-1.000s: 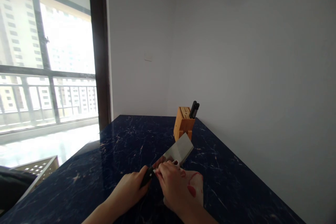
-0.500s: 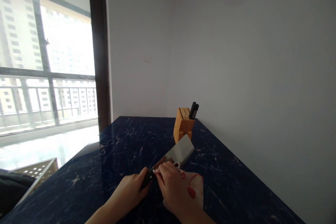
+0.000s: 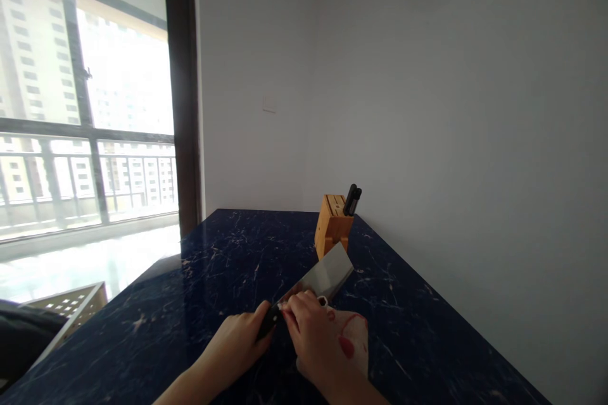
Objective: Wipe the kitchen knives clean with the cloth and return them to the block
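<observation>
A cleaver (image 3: 327,272) with a broad steel blade and a black riveted handle slants away from me over the dark table. Its handle is wrapped by the fingers of my left hand (image 3: 237,338). My right hand (image 3: 308,335) is closed with its fingertips on the blade close to the handle. From that hand hangs a white cloth (image 3: 356,332) with red markings; part of it pokes out beyond the knuckles, and the rest is hidden under the palm. The blade's far end overlaps the lower front of the wooden knife block (image 3: 333,228) in view; whether they touch I cannot tell.
Black-handled tools (image 3: 352,200) stand in the knife block. Beneath everything is a dark blue marbled table (image 3: 237,253), its right side along a grey wall (image 3: 451,139). At lower left are a perforated chair (image 3: 76,310) with dark fabric on it and a large window (image 3: 123,88).
The view has shifted very slightly. Both hands keep their grips, and the right fingers stay at nearly the same spot on the blade by the handle.
</observation>
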The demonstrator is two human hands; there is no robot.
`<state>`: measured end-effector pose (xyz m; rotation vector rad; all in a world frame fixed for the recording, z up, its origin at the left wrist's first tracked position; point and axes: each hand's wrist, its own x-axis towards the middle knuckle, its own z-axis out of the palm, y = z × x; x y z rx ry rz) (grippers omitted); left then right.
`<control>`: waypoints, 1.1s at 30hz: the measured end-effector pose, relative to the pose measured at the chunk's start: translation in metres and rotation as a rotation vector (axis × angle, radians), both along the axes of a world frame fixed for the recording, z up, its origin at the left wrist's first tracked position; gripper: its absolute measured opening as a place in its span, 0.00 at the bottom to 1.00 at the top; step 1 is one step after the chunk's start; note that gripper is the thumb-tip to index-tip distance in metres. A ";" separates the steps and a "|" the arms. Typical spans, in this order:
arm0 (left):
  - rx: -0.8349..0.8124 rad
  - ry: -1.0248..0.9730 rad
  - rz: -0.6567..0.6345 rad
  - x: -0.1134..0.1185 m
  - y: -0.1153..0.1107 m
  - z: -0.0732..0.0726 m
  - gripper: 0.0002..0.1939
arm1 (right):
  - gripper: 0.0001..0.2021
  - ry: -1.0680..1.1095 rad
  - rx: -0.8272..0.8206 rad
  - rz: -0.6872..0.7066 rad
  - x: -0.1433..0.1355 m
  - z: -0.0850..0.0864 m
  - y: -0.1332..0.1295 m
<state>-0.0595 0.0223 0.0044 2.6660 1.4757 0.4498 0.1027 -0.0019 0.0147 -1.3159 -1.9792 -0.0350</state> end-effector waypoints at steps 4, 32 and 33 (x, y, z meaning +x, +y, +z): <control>-0.009 -0.016 -0.003 0.000 0.000 0.001 0.09 | 0.07 0.024 0.014 0.010 0.001 -0.002 0.001; -0.122 -0.093 0.058 -0.006 0.007 -0.004 0.09 | 0.12 -0.128 -0.104 -0.072 0.016 -0.009 0.003; -0.128 -0.093 0.063 -0.006 0.007 -0.004 0.09 | 0.12 -0.109 -0.103 -0.106 0.019 -0.006 0.005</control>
